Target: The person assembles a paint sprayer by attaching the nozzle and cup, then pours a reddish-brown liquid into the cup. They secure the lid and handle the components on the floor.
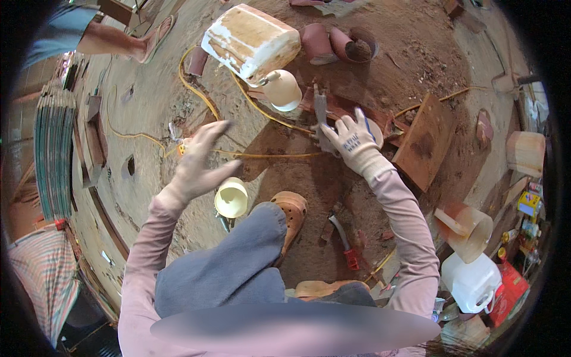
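My left hand, in a pale work glove, hangs in the air with its fingers apart and nothing in it, slightly blurred. A cream plastic cup stands on the ground just below it. My right hand, gloved too, has its fingers stretched out beside a long grey metal piece; whether it touches that piece I cannot tell. A pale round edge shows beyond this hand, mostly covered. Rusty metal pieces lie on the reddish dirt there, with a tilted rusty plate to the right.
A yellow hose winds over the ground. Farther off are a worn white-and-tan container, a pale rounded vessel and reddish pipe pieces. A red-handled tool lies near my clog. At right sits a white jug. Another person's foot is far left.
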Demonstrator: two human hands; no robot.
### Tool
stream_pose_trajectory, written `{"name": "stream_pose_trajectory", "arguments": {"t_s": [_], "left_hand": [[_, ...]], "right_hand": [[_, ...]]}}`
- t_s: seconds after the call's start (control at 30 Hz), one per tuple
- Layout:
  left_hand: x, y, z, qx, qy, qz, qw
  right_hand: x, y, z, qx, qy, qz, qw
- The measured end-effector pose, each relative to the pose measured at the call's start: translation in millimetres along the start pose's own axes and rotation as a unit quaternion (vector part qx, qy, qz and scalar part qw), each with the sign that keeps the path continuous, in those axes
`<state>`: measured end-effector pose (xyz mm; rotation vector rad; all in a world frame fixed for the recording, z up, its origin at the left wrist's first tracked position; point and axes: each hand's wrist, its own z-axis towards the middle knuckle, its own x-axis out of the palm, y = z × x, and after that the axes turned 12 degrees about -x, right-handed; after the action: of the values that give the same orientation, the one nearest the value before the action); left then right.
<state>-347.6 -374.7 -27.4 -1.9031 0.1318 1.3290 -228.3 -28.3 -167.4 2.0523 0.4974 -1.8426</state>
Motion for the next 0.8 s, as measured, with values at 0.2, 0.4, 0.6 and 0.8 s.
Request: {"name": "stream_pose_trajectory", "arguments": {"t_s": [0.2,0.4,0.6,0.8], "left_hand": [[65,-87,56,0.321,0.048,0.158,0.933],[69,-76,27,0.208,0.115,-0.14,0.961],[31,-43,13,-0.091,-0.061,-0.282,0.953],[11,13,3,-0.204,-0.037,-0.641,0.739]], "right_hand": [[-85,23,-27,-0.118,-0.026,0.092,0.988],[-138,21,-15,-0.133,-0.087,0.6,0.784],[-111,13,89,0.083,-0.407,0.474,0.777],[-80,-1,154,0.09,-0.243,0.213,0.942]]}}
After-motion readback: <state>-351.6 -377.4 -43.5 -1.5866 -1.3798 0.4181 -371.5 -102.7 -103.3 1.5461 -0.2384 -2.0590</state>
